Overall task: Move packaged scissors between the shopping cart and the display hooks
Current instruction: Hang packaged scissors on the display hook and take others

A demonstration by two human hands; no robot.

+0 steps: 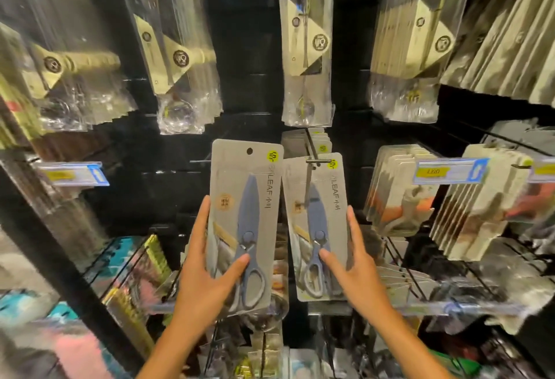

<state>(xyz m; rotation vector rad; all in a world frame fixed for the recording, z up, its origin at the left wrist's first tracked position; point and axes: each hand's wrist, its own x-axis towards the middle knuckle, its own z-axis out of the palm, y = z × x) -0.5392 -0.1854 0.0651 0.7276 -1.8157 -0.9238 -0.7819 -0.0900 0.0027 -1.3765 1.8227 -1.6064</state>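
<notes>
Two grey card packs of blue-grey scissors are held up side by side in front of a black display wall. My left hand grips the left scissors pack at its lower half, thumb across the front; its hang hole is free of any hook. My right hand grips the right scissors pack by its lower right edge. The top of that pack sits at the tip of a metal display hook, which passes through its hang hole. More of the same packs hang behind on that hook. No shopping cart is in view.
Clear packs of spoons and utensils hang on the rows above. Other carded goods hang to the right behind price tags. A second price tag juts out at left. Wire racks with colourful packs fill the lower shelves.
</notes>
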